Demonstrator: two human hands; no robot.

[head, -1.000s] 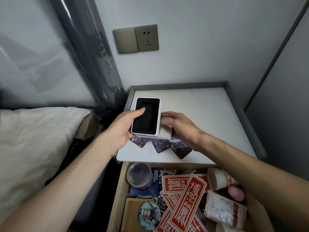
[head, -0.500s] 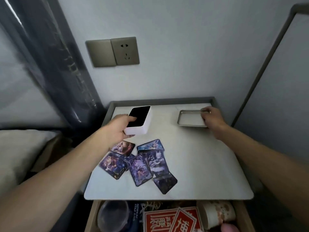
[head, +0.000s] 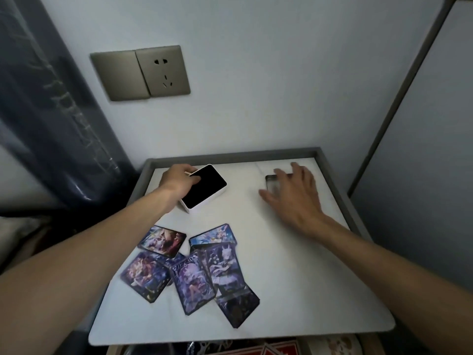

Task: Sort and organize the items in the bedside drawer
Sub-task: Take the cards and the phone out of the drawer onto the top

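Note:
A white box with a black top (head: 204, 188) lies on the white nightstand top (head: 294, 278) near the back left corner. My left hand (head: 179, 181) grips its left end, thumb on the black face. A shallow metal tin lid (head: 270, 183) lies at the back right. My right hand (head: 291, 194) hovers over it with fingers spread and hides most of it. Several illustrated cards (head: 192, 267) lie scattered and overlapping on the front half of the top.
A grey raised rim (head: 230, 156) borders the nightstand at the back and sides. The open drawer (head: 256, 349) shows at the bottom edge with red printed items. A wall socket (head: 143, 73) is above, a dark curtain (head: 51, 124) at left.
My left hand has set the white box down on the top near the back left. My right hand has released the tin lid's edge and now spreads open over it. The camera moved closer.

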